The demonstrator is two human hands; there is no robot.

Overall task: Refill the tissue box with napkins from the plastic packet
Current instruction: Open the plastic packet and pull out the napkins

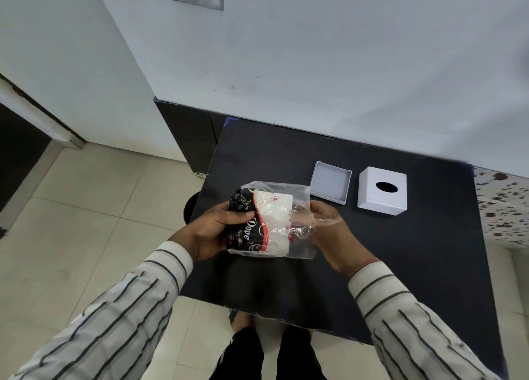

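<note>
the plastic packet [269,222] is held above the dark table [415,265], between both hands; the left hand [217,231] grips its printed black-and-red end, thumb on top, fingers wrapped beneath; the right hand [329,225] pinches the clear, crumpled end of the wrapper, fingertips partly veiled by the film; white napkins [274,208] show inside the packet, between the two hands; beyond the right hand, further back on the table, the white tissue box [382,196] rests with its oval slot facing up; just left of it, apart from it, lies its shallow base tray [330,182], open side up; striped sleeves [128,308] cover both forearms.
</note>
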